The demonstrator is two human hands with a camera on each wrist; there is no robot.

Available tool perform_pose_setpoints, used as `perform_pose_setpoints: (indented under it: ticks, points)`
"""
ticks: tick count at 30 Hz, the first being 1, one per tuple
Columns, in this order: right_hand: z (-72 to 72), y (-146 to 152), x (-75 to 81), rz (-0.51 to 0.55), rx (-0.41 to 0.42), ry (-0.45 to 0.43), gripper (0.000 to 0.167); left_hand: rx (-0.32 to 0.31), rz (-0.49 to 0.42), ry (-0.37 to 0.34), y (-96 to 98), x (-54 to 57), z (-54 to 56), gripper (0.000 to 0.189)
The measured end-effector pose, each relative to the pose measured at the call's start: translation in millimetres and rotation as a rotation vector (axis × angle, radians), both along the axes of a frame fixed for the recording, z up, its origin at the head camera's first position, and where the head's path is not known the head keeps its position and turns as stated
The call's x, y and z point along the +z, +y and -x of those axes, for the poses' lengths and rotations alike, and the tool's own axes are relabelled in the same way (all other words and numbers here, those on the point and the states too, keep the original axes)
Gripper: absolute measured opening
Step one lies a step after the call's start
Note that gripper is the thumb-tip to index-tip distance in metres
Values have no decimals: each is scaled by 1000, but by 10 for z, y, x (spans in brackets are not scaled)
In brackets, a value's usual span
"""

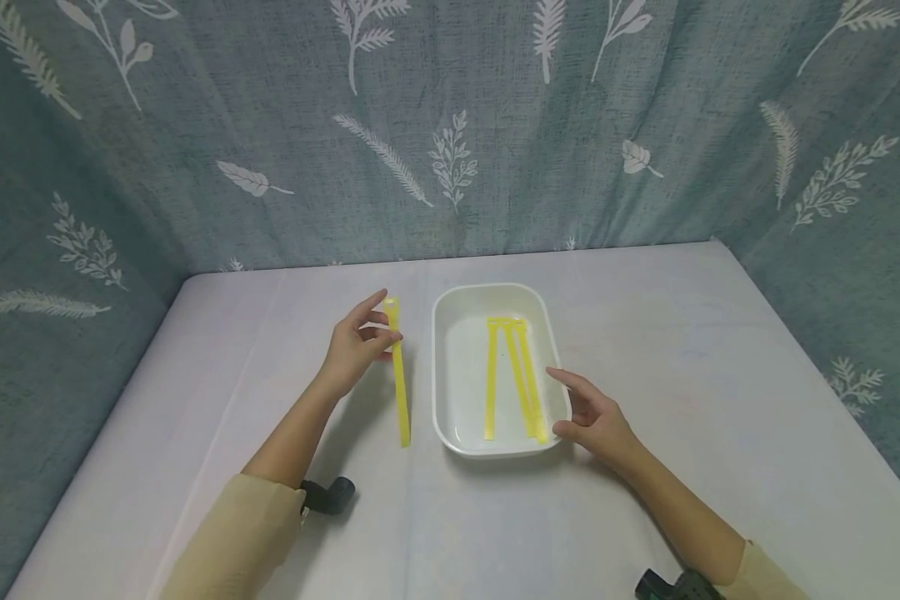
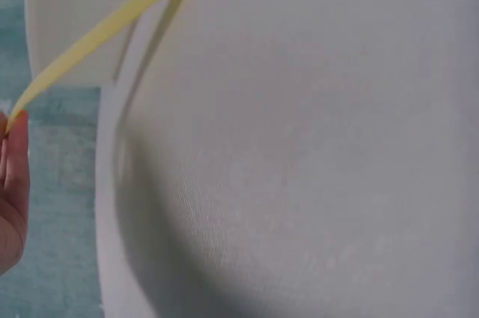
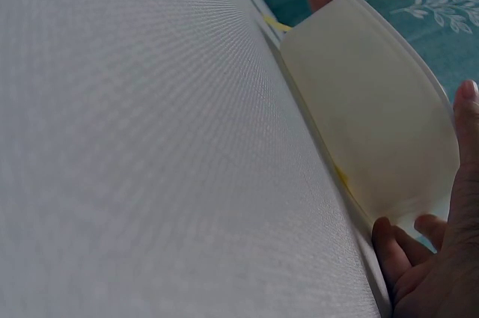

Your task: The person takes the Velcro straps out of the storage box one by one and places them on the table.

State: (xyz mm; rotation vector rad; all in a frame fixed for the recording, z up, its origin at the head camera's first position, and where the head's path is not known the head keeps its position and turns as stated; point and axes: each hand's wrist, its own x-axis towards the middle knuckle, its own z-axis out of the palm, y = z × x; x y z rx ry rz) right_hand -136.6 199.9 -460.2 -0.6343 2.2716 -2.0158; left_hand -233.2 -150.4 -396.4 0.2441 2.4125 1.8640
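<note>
My left hand (image 1: 352, 346) pinches a long flat yellow strip (image 1: 401, 383) near its upper end, just left of a white tray (image 1: 444, 392). The strip hangs down over the table, its lower end toward me. In the left wrist view the same strip (image 2: 105, 30) runs slantwise from the fingertips. Three similar yellow strips (image 1: 491, 379) lie lengthwise inside the tray, two of them close together on its right side. My right hand (image 1: 596, 421) holds the tray at its near right side. The right wrist view shows bent fingers (image 3: 393, 251) low against the tray's outer wall (image 3: 367, 101).
A white cloth covers the table (image 1: 682, 350) on both sides of the tray. Green-grey curtains (image 1: 450, 125) with white leaf prints stand behind the table and along its sides. A dark wrist device (image 1: 330, 496) sits at each forearm.
</note>
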Motion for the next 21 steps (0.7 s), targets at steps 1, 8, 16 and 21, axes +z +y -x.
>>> perform_pose_setpoints:
  ticks: [1, 8, 16, 21]
  points:
    - [0, 1, -1, 2, 2, -1, 67, -1, 3, 1, -3, -11, 21, 69]
    - [-5, -9, 23, 7, 0, -4, 67, -11, 28, -10, 11, -111, 160, 68]
    - [-4, -7, 11, 13, 9, 4, 67, -53, 87, -62, 71, -196, 250, 67]
    - [1, -7, 8, 11, 9, 9, 66, -44, 112, -74, 91, -249, 296, 68]
